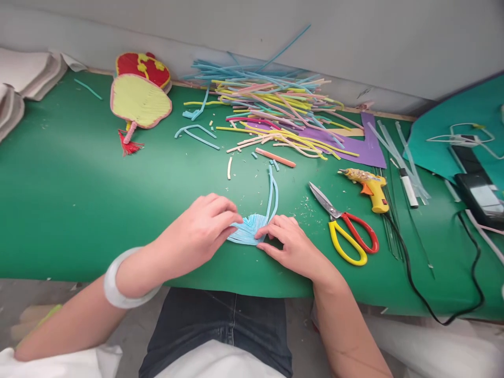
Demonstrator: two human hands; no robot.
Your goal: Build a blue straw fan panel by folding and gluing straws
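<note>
A small fan-shaped piece [249, 231] of light blue chenille stems laid side by side rests on the green table in front of me. My left hand [208, 226] is closed at its left edge, fingers bent in a pinch that partly covers that end. At the right edge, my right hand [289, 244] grips the piece between thumb and fingers. Two long blue stem ends [273, 191] stick out from its right side, away from me. Scissors [342, 226] with one red and one yellow handle lie slightly open to the right of my right hand.
A heap of coloured chenille stems [271, 100] lies at the back on purple sheet [372, 142]. Rightward are a yellow glue gun [368, 189] with a black cord, a white marker [408, 188] and clear glue sticks. Two fan-shaped crafts [140, 102] lie at the back left.
</note>
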